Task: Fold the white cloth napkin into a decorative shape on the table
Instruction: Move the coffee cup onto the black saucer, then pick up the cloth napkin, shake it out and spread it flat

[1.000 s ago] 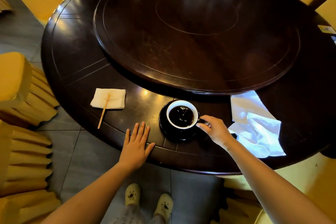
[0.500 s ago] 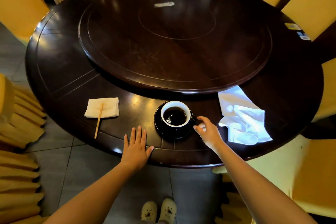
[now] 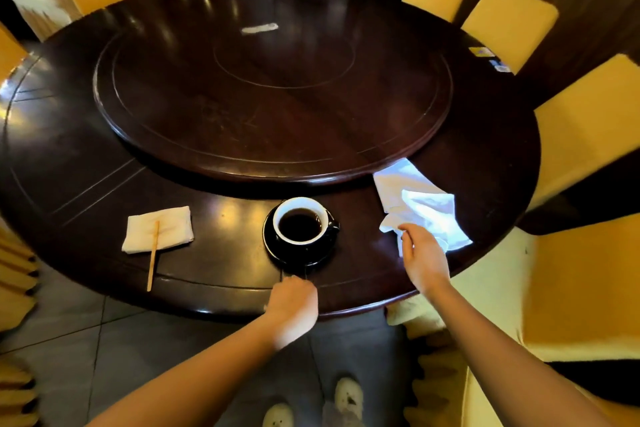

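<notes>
A: What lies nearest?

B: Two pale shoes [image 3: 349, 398] on the tiled floor. Just above them the left hand [image 3: 293, 305] rests at the bench [image 3: 86, 156] edge, fingers curled under; it holds nothing that shows.

A: And the right hand?

B: The right hand [image 3: 423, 258] reaches to the near corner of the napkin [image 3: 420, 204], thumb and fingers parted around the cloth, touching it but not yet pinched.

A: Where is the napkin?

B: Crumpled on the bench, right of the cup [image 3: 300, 220] on its saucer [image 3: 277, 246], its far corner against the turntable [image 3: 273, 87].

A: Farther left?

B: A folded tissue [image 3: 173, 229] with a stick [image 3: 153, 255] across it. Yellow chairs [image 3: 509, 22] ring the far side.
</notes>
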The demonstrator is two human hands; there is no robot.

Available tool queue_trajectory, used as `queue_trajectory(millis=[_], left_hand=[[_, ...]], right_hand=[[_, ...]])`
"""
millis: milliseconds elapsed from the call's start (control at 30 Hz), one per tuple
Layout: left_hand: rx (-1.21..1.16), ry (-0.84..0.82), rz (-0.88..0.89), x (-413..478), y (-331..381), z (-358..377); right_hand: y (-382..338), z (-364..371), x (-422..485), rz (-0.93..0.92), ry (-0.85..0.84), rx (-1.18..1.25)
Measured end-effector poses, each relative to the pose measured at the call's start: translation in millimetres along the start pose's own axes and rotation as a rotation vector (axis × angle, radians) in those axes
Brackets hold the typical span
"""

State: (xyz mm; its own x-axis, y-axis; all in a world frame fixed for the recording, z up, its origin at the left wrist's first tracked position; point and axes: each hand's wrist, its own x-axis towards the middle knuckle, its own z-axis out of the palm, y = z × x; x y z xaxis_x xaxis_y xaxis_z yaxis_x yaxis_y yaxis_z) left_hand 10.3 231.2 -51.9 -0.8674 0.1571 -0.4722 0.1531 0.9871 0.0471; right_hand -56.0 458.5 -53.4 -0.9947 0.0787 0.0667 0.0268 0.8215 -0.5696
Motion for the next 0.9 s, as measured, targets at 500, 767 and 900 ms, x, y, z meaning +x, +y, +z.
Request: queue_trajectory(millis=[500, 767, 900], left_hand=[[-0.635, 0.271, -0.021, 128.7, 140.9, -62.5], [-0.811, 0.401, -0.134, 158.8, 150.2, -70.1], [-0.753, 0.427, -0.014, 161.8, 151.5, -79.5]], right_hand=[[61.6, -42.5, 130.3, -0.138, -0.551, -0.266], [87.2, -48.1, 140.4, -0.271, -0.493, -0.012], [78.3, -75.1, 156.5, -0.288, -0.332, 0.077]])
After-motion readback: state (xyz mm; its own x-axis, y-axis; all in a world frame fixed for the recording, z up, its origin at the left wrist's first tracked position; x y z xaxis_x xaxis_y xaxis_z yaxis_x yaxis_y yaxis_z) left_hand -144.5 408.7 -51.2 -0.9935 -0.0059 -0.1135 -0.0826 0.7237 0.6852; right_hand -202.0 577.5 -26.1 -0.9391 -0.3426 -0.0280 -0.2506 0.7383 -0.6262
